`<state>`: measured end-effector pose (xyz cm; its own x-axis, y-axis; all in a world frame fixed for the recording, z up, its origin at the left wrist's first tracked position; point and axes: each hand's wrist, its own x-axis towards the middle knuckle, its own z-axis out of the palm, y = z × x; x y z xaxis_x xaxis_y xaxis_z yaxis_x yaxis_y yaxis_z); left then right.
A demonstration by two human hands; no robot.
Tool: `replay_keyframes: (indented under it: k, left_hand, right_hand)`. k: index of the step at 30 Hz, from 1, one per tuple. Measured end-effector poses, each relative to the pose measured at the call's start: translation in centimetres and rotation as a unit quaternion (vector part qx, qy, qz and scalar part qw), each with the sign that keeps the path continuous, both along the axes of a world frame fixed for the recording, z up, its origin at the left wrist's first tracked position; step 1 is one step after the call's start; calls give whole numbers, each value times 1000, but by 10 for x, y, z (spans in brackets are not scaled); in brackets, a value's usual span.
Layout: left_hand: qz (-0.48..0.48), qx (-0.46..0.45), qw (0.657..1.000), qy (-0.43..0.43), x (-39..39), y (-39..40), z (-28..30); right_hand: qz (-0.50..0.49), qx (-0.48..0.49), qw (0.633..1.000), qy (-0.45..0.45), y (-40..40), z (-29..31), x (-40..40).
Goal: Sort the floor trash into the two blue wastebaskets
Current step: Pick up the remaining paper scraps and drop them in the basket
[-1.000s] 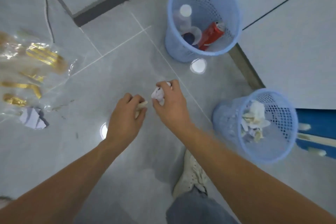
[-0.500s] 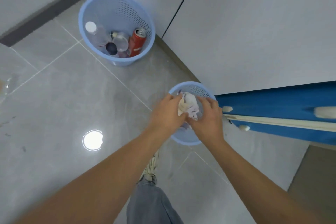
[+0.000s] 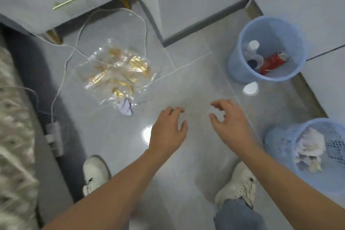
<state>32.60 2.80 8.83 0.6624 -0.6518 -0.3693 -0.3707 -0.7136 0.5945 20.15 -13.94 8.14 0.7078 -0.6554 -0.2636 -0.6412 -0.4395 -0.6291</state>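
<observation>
Two blue wastebaskets stand on the right. The far wastebasket [image 3: 240,73] holds a red can [image 3: 272,62] and plastic bottles. The near wastebasket [image 3: 276,147] holds crumpled paper [image 3: 309,145]. On the grey tile floor lie a clear plastic bag with gold pieces [image 3: 117,73] and a small crumpled pale purple paper [image 3: 126,108] at its near edge. My left hand [image 3: 168,130] and my right hand [image 3: 231,125] hover over the bare floor, both empty with fingers spread.
A white cable [image 3: 65,61] loops across the floor to a power strip [image 3: 54,136] at the left. A cabinet with a gold handle [image 3: 68,1] stands at the back left, a patterned rug [image 3: 13,136] on the far left. My white shoes [image 3: 95,172] are below.
Both hands held crumpled paper over the near wastebasket half a second ago; now they are empty and spread over the floor. The view has swung left toward the plastic bag.
</observation>
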Motion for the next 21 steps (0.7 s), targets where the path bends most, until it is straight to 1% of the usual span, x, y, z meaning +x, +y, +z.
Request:
replay_keyframes:
  k: [5,10,13,15,17,19,21]
  left_hand:
    - [96,36,995,-18,74,126,-36]
    - [156,72,985,-2,108,205,-93]
    - [168,93,981,22,116,223,-135]
    - [172,87,981,31,123,222,-159]
    - [179,72,981,30,132,215,-181]
    - [185,62,981,19,143,204,-199]
    - [206,53,977,2,155,197,-214]
  right_hand:
    - [105,9,994,-7,107,-44,116]
    - [165,48,985,23,180,-103,177]
    - [194,56,977,69,203,-141,194]
    - [222,47,970,85,208,-162,205]
    - [245,26,966,82,209,-181,219]
    - [264,-8,962,62,209,-196,237]
    - [304,-39,951,48,212,-211,253]
